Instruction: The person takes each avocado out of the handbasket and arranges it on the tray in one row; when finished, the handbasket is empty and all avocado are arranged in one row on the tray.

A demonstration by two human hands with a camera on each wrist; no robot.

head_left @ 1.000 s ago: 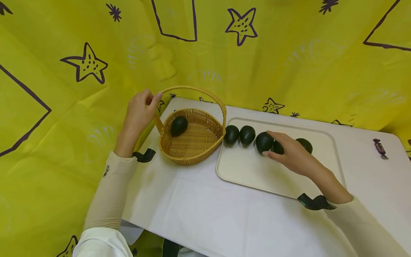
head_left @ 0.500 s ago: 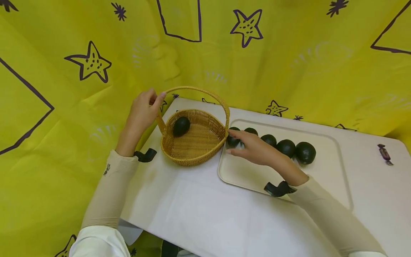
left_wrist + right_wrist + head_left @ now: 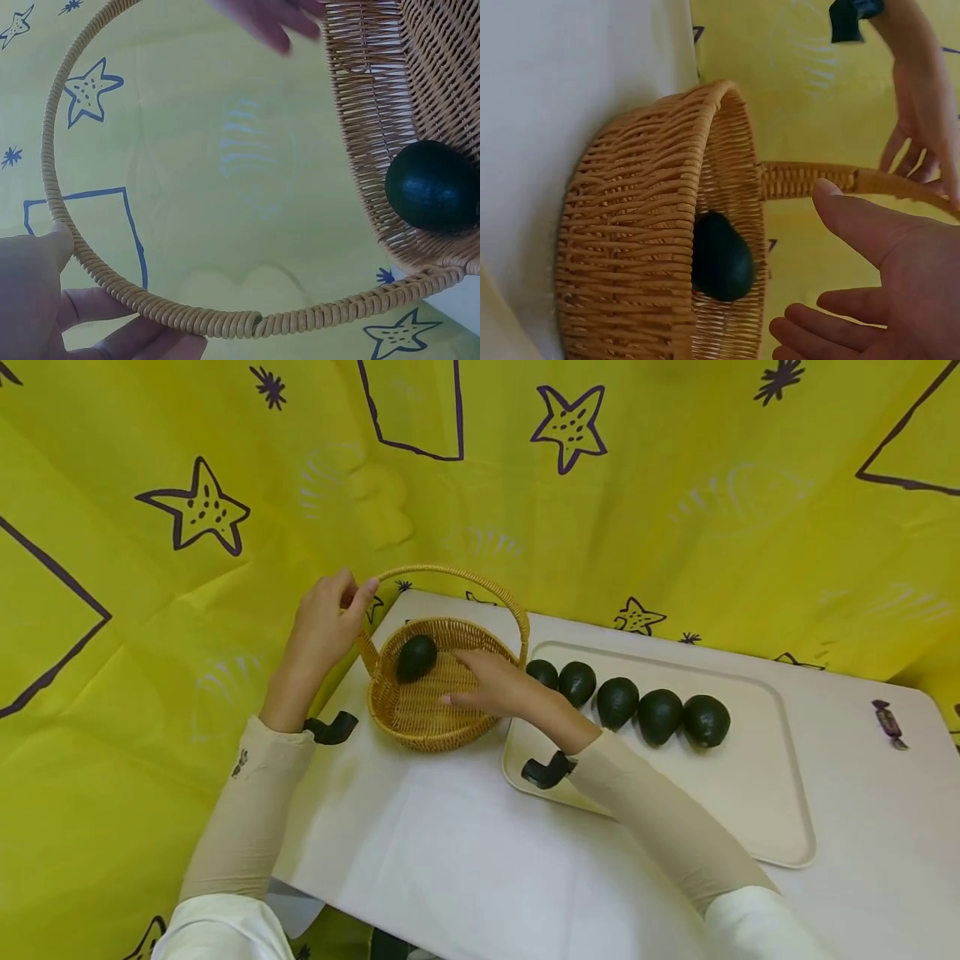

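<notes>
Fingers of the left hand [image 3: 324, 618] grip the basket [image 3: 420, 727] handle at the tabletop's left edge. Right hand [image 3: 491, 687] hovers flat and empty over the basket's open middle, beside the avocado [image 3: 416, 657] by its far rim.

One avocado [image 3: 417, 657] lies in the basket [image 3: 427, 731] — five avocados [image 3: 618, 702] line the tray [image 3: 750, 810] to its right

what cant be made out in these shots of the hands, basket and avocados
- Head view: basket floor under the right hand, hidden by that hand.
- Head view: small wrapped thing near the table's right end, too small to identify.
- Left wrist view: left hand on the handle, cut off by the frame edge.
- Right wrist view: tray avocados, out of frame.
</notes>
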